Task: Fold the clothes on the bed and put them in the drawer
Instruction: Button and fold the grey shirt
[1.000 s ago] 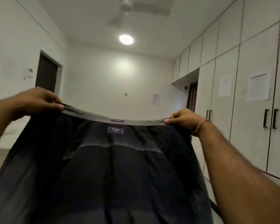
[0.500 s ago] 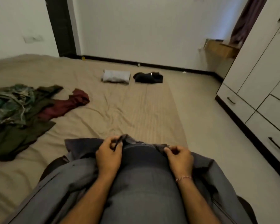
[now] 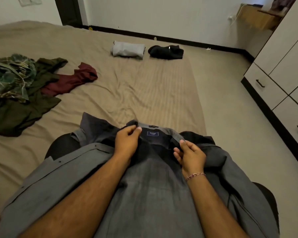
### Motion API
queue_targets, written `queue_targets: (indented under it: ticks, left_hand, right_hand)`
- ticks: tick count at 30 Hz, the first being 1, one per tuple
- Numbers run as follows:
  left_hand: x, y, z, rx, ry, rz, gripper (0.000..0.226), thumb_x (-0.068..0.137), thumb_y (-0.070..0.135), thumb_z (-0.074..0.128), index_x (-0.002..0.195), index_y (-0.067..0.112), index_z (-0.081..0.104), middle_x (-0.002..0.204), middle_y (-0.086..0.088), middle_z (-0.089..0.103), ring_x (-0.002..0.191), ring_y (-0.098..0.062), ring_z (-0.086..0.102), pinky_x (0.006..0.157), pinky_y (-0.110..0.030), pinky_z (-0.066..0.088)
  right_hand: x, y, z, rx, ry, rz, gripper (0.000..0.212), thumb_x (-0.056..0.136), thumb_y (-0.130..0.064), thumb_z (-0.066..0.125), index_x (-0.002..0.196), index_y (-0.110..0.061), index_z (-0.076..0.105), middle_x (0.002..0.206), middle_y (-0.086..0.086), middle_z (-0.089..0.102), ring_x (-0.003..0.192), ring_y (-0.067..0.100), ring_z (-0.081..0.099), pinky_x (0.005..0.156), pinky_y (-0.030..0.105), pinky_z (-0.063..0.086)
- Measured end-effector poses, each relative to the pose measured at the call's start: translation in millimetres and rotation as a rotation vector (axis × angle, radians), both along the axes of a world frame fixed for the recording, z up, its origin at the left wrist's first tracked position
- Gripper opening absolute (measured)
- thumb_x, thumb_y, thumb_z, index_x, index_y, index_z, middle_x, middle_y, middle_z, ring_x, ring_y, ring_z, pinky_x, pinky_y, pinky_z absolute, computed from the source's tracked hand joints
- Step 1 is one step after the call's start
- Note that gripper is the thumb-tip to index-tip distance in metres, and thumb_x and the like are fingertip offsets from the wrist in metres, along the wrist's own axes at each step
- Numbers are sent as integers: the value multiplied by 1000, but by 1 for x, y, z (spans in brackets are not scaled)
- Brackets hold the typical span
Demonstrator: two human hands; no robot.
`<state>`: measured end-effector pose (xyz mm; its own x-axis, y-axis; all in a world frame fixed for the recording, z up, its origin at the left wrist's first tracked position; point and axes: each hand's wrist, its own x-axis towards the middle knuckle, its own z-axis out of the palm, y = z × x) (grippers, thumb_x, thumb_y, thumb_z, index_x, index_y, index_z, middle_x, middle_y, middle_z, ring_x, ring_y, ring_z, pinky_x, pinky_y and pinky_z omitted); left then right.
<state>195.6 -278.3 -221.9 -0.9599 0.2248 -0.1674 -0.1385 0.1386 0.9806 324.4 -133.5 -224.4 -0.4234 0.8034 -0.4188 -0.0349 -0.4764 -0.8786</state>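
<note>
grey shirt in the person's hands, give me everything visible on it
The grey shirt is a button-up in thin woven-looking cloth, lying open and inside up across the person's lap at the near edge of the bed. Its collar points away, with a small dark blue label sewn below it. Dark buttons dot the left front edge. The fabric is rumpled and unfolded. The left hand pinches the collar's left end and the right hand holds its right end; both forearms rest on the body.

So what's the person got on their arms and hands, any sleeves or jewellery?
Both forearms are bare, with no sleeves in view. The right wrist carries a thin braided thread bracelet in pink and pale strands. The left hand and right hand show no rings or gloves.
</note>
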Motion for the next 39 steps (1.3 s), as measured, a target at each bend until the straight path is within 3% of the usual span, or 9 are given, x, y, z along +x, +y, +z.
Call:
queue_targets:
  ticks: [3,5,10,14,19,24,27,32,39]
  left_hand:
    - [1,3,3,14,71,12,35,103,25,62,137,16,66,129,7,67,117,-7,62,103,-25,49]
    - [1,3,-1,-3,121,33,39,103,19,62,142,16,62,130,7,66,118,-7,62,102,-22,48]
    - [-4,8,-12,21,124,112,19,99,11,65,114,20,73,106,10,73,102,-7,69,96,-26,55]
    - [10,14,-5,173,-14,76,14,99,9,64,95,21,71,90,6,74,85,-7,69,80,-23,56]
    - [38,15,11,321,-112,63,13,100,19,66,95,18,78,94,0,79,95,-16,74,89,-34,58]
    - [58,8,9,235,-42,-7,9,94,11,73,93,18,79,88,-6,77,90,-22,75,84,-32,60]
    - [62,7,10,143,32,-78,11,91,8,75,85,17,79,77,-6,75,73,-13,73,70,-26,59]
    - [54,2,1,-76,242,-81,10,87,21,79,79,28,77,71,10,73,67,-6,71,70,-36,63]
    - [49,4,-3,-116,258,-9,10,85,25,80,77,29,78,68,13,72,65,-6,70,68,-38,63]
  right_hand:
    - [0,-2,1,4,33,-33,15,97,-5,69,112,-6,69,89,9,70,64,14,66,57,22,60]
    - [0,-2,1,-2,43,-56,15,95,-5,71,110,-8,70,89,9,71,61,12,67,57,23,60]
    - [-4,-3,-2,-15,1,-78,6,93,-7,74,93,-8,67,77,7,68,57,13,64,51,23,57]
    - [-4,-9,-2,-54,-33,-34,5,95,-8,72,99,-11,72,81,6,71,59,11,63,55,23,58]
    - [-5,-23,8,-128,51,-48,15,96,-8,70,108,-17,71,85,6,74,60,12,66,55,25,60]
    - [0,-52,21,-172,156,71,14,93,-2,70,107,-4,68,93,16,78,86,30,78,75,37,65]
    - [0,-67,21,-155,152,100,16,93,-1,70,109,0,68,98,21,77,89,31,77,77,38,64]
    - [-1,-70,18,-90,155,91,4,94,-4,70,95,-3,73,95,17,77,88,27,75,83,39,63]
    - [-5,-68,3,268,109,68,4,86,0,78,88,-3,77,85,11,79,85,26,76,83,36,62]
